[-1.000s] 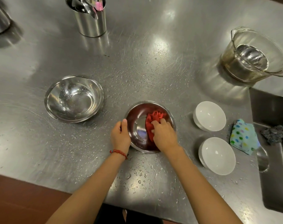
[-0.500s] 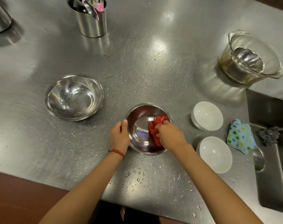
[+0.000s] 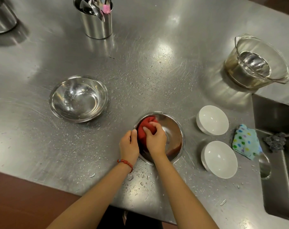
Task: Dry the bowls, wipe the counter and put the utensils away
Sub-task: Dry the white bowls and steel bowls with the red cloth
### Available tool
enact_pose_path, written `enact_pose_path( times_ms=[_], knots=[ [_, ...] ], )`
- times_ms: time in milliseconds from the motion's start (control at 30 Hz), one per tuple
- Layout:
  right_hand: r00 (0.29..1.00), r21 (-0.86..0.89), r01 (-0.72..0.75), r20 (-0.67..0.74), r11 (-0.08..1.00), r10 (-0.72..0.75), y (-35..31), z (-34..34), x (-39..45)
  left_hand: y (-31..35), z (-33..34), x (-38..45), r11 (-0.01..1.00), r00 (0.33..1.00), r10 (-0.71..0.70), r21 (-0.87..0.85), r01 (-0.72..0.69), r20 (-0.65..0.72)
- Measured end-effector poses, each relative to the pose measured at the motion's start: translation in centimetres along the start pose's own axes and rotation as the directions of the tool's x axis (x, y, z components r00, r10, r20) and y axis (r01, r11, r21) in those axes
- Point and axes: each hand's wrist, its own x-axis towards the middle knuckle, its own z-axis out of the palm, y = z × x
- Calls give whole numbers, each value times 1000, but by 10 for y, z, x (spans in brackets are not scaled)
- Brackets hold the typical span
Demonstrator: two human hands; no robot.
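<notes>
Head view, steel counter (image 3: 157,63), wet: droplets scattered across the middle and near the front edge.

Small steel bowl (image 3: 171,138) sits near centre, slightly toward 5 o'clock. Right hand (image 3: 154,139) is inside it, fingers curled and clamped on a bunched red cloth (image 3: 144,129), pressing the cloth against the bowl's inner wall on its 9–10 o'clock side. Left hand (image 3: 129,146) grips the bowl's rim at 9 o'clock, thumb over the edge and touching the cloth; the other fingers are hidden behind the bowl's outside, so their spread cannot be told. Red bead bracelet (image 3: 125,163) on the left wrist.

Larger steel bowl (image 3: 78,98) stands at 9 o'clock of the small one, well apart, droplets inside. Two white bowls at 3 o'clock: far white bowl (image 3: 212,119), near white bowl (image 3: 220,160), upright, close together but not touching.

Spotted cloth (image 3: 245,141) lies at the sink (image 3: 279,171) edge, 3 o'clock; dark scouring pad (image 3: 275,141) just beside it, in the sink. Glass bowl (image 3: 259,61) with liquid at 2 o'clock. Utensil holder (image 3: 97,23) at 11 o'clock, upright, utensils standing in it.
</notes>
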Motion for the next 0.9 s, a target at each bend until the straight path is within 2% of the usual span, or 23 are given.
enact_pose_path(
  times_ms=[67,167,200,233,300,333,400,467,567,600,633,700,767,800,900],
  knots=[
    [1000,-8,-4,-1,1000,4,0,4,0,1,0,3,1000,1000,3,13,-3,-7],
    [986,-18,-23,164,1000,25,8,2,-8,-1,-4,7,1000,1000,-4,18,4,-6],
    [983,-10,-38,177,999,39,10,1,-9,-1,-5,7,1000,1000,0,22,0,5],
    [988,-4,-54,146,999,54,9,2,-8,-2,-5,6,1000,1000,6,25,-7,18],
    [991,56,-128,-43,990,130,2,6,-3,-3,-2,2,1000,999,6,29,-7,45],
    [964,128,-182,-174,975,203,-3,8,0,-4,-1,-2,1000,999,1,29,-2,52],
    [854,318,-239,-381,918,354,-12,9,7,-3,1,-7,999,999,-7,33,6,40],
    [768,441,-216,-475,871,430,-13,7,11,-3,2,-8,999,1000,-14,31,14,15],
    [739,474,-204,-500,857,452,-9,8,9,-3,5,-9,1000,1000,3,20,-3,26],
    [758,429,-229,-485,874,437,-8,10,9,-3,5,-9,999,999,18,27,-18,27],
    [806,354,-251,-439,901,397,-8,10,10,-3,4,-8,999,999,24,37,-24,23],
    [941,178,-231,-211,957,266,-9,8,13,-2,0,-4,999,1000,14,39,-14,-3],
    [988,97,-154,24,983,152,-9,-1,15,-2,-3,1,1000,1000,2,16,-1,-19],
    [993,105,-107,53,989,102,-9,-7,15,-2,-3,2,1000,1000,-11,12,12,-17],
    [997,165,48,-71,985,-37,-13,-19,15,2,-2,4,999,999,-36,2,36,-27]
  ],
)
